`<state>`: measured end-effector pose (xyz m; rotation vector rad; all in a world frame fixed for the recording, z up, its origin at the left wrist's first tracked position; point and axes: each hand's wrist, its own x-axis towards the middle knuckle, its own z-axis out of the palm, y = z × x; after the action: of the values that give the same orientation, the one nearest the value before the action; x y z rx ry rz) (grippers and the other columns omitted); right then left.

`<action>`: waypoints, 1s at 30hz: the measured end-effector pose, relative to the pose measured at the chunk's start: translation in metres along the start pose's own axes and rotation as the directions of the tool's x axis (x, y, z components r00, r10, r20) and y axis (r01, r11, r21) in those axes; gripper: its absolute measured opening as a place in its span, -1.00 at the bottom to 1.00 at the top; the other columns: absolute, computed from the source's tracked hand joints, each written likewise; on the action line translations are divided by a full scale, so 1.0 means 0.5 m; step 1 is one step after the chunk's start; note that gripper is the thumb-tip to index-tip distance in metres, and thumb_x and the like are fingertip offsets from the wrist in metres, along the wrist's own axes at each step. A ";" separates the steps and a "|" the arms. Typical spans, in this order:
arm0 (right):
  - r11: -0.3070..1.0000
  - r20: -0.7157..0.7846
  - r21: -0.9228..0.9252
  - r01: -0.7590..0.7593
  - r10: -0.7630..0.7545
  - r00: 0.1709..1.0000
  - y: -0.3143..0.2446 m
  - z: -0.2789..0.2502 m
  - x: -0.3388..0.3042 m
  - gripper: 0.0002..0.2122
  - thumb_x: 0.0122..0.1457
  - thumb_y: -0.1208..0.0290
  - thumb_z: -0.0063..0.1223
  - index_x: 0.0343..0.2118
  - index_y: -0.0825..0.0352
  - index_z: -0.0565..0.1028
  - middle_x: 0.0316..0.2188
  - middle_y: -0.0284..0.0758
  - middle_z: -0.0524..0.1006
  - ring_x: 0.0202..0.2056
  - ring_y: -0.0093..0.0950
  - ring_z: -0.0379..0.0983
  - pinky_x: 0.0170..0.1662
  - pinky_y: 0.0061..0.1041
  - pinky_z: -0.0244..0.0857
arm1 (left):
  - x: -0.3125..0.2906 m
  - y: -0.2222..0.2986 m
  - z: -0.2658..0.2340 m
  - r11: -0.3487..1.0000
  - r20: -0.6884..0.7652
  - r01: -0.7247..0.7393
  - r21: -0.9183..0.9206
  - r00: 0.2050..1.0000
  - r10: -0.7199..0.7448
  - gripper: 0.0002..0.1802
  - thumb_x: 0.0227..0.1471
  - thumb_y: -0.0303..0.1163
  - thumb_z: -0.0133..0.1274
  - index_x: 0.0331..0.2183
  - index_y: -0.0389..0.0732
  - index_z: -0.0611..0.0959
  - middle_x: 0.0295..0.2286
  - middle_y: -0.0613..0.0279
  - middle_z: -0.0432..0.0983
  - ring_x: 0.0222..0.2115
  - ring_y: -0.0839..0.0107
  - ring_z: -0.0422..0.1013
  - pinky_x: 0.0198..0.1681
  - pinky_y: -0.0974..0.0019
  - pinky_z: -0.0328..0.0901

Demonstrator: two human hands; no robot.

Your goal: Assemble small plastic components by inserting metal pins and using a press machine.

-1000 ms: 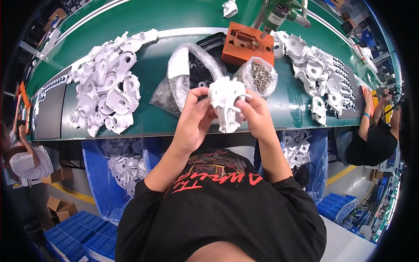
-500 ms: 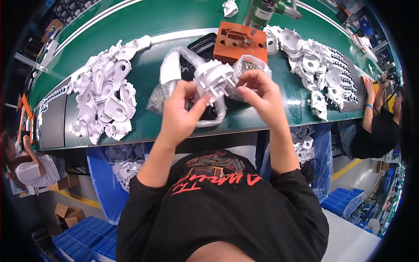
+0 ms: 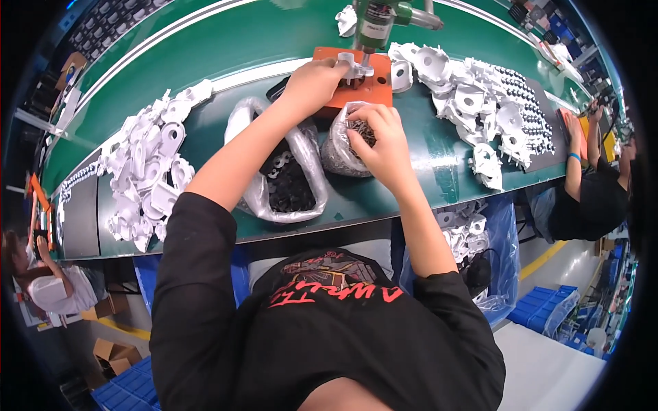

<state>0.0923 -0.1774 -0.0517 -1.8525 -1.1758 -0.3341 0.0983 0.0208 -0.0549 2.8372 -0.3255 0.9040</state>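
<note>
My left hand reaches to the orange fixture block and is closed on a white plastic part sitting on it. The tip of a green-and-silver powered screwdriver comes down beside that part. My right hand is at the mouth of a clear plastic bag of small screws. Its thumb and fingers are bent but apart, with screws showing between them; no held screw can be made out. Left of it stands an open plastic bag with small black parts inside.
White plastic parts lie heaped on the bench at left and right. Rows of small dark pieces stand on a dark mat at right. Blue-lined bins sit below the bench edge. Other people work at both sides.
My left hand has carried the white part forward from between my hands onto the orange fixture. My right hand has moved slightly left and down to the screw bag.
</note>
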 end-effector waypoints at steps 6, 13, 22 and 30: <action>0.999 -0.016 -0.034 -0.013 0.012 1.000 0.004 0.004 -0.003 -0.81 -0.10 0.50 0.13 -0.36 0.31 0.48 -0.28 -0.32 0.46 -0.20 -0.30 0.30 -0.07 -0.38 0.13 | 0.004 0.003 0.019 0.982 0.065 0.129 -0.141 0.991 -0.121 -0.84 -0.01 -0.40 -0.07 -0.32 -0.21 0.46 -0.36 0.04 0.45 -0.31 0.05 0.41 -0.30 0.08 0.32; 0.995 0.071 -0.094 -0.019 0.026 0.997 0.007 0.003 -0.001 -0.84 -0.10 0.47 0.14 -0.38 0.29 0.50 -0.28 -0.38 0.46 -0.15 -0.35 0.30 -0.04 -0.36 0.09 | 0.007 -0.011 0.010 0.975 0.107 0.110 -0.192 0.990 -0.091 -0.81 0.03 -0.33 -0.06 -0.30 -0.20 0.46 -0.34 0.05 0.44 -0.30 0.06 0.40 -0.28 0.10 0.31; 0.994 0.135 -0.106 0.002 0.013 0.991 0.003 0.000 -0.001 -0.81 -0.06 0.49 0.11 -0.32 0.28 0.49 -0.25 -0.37 0.46 -0.12 -0.36 0.30 0.01 -0.35 0.04 | -0.007 -0.028 0.044 0.985 0.078 0.002 -0.171 0.997 0.011 -0.85 0.01 -0.41 -0.10 -0.35 -0.23 0.50 -0.32 0.04 0.45 -0.23 0.06 0.38 -0.21 0.12 0.30; 0.993 0.167 -0.117 -0.002 0.021 0.986 0.002 0.003 0.000 -0.81 -0.04 0.48 0.09 -0.29 0.28 0.48 -0.20 -0.36 0.45 -0.11 -0.35 0.29 0.03 -0.35 0.01 | -0.043 -0.033 -0.069 0.970 0.059 0.083 -0.227 0.996 -0.071 -0.69 -0.02 -0.24 -0.03 -0.27 -0.24 0.58 -0.30 0.02 0.49 -0.28 0.07 0.41 -0.18 0.16 0.30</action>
<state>0.0928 -0.1761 -0.0531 -2.0196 -1.2820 -0.2481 0.0662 0.0471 -0.0409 2.6438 -0.3023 0.7289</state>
